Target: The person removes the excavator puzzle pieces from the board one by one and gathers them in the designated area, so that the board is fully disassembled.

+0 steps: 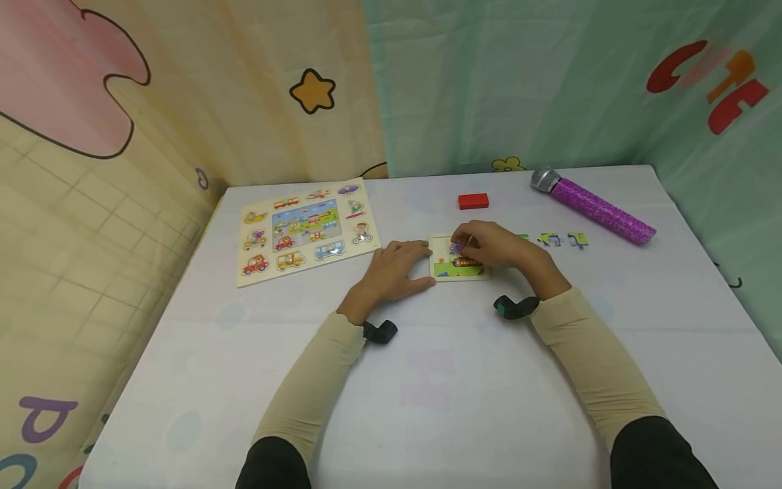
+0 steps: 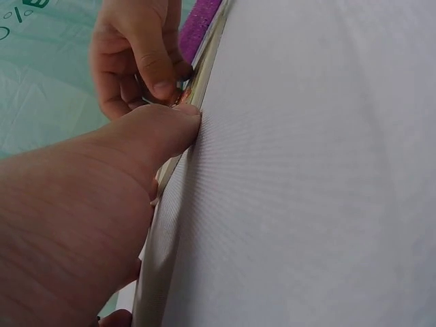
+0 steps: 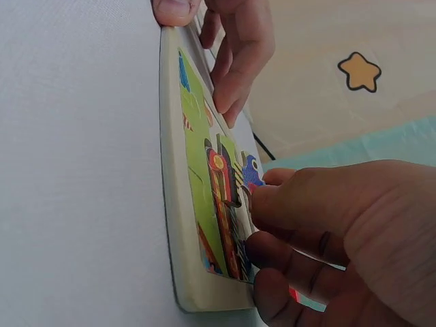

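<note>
At the back left of the desk (image 1: 464, 387), you have a large puzzle board (image 1: 309, 259) with vehicle pictures, set at a slant. To its right lies your left hand (image 1: 396, 270), its grip spread wide and pinching nothing, thumb and fingertips touching the left side of the small puzzle board (image 3: 176, 170). That board lies flat between your hands, partly filled with a green and orange picture. A red block (image 1: 473, 202) lies behind it. Your right hand (image 1: 497, 244) reaches over it, its grip nearly closed, thumb and forefinger pinching a blue-and-purple piece (image 3: 253, 170) at the picture. Further right are loose pieces (image 1: 548, 239), then a glittery purple microphone (image 1: 601, 209) lying diagonally behind them.
</note>
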Motion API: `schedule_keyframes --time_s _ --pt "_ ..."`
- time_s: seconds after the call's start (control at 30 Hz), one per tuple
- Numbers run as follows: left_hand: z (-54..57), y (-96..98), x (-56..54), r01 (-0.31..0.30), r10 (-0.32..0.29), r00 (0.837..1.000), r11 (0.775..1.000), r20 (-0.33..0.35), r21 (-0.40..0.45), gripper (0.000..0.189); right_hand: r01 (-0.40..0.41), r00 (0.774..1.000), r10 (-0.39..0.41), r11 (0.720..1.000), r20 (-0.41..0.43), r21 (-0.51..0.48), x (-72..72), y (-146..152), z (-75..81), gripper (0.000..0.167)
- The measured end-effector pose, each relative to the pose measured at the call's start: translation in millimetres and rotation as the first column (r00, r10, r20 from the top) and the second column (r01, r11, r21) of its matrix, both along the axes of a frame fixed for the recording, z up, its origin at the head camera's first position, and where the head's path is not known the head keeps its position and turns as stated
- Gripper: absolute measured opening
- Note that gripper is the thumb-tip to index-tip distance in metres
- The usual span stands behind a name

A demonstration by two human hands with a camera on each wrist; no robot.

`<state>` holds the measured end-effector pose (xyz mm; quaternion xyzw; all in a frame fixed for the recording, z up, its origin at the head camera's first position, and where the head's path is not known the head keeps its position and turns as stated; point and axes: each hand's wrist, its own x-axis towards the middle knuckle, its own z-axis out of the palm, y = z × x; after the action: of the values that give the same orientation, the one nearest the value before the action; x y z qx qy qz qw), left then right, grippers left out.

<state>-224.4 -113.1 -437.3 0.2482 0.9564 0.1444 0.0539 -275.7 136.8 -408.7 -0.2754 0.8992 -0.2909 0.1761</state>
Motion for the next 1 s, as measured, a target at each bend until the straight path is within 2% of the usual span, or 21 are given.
schedule_keyframes --time_s 0.5,0.67,0.83,1.0 --pt "-4.6 0.4 -1.0 0.007 -0.007 1.000 1.000 -0.010 -0.001 0.063 -0.006 0.996 0.006 1.000 -0.090 0.004 3.7 -1 0.3 0.026" --pt "-4.5 0.5 0.7 0.005 -0.005 1.000 1.000 -0.005 0.003 0.063 0.014 0.994 -0.014 1.000 -0.111 0.001 2.1 3 0.5 0.027" --pt "-5.0 0.4 0.8 0.006 -0.006 1.000 1.000 0.001 0.002 0.064 0.057 0.991 -0.058 0.998 -0.122 -0.011 1.0 15 11.4 0.030" --pt "-4.6 -0.4 -1.6 -0.002 0.002 1.000 1.000 -0.007 -0.006 0.064 0.101 0.980 -0.106 0.994 -0.168 -0.039 3.7 45 30.9 0.026"
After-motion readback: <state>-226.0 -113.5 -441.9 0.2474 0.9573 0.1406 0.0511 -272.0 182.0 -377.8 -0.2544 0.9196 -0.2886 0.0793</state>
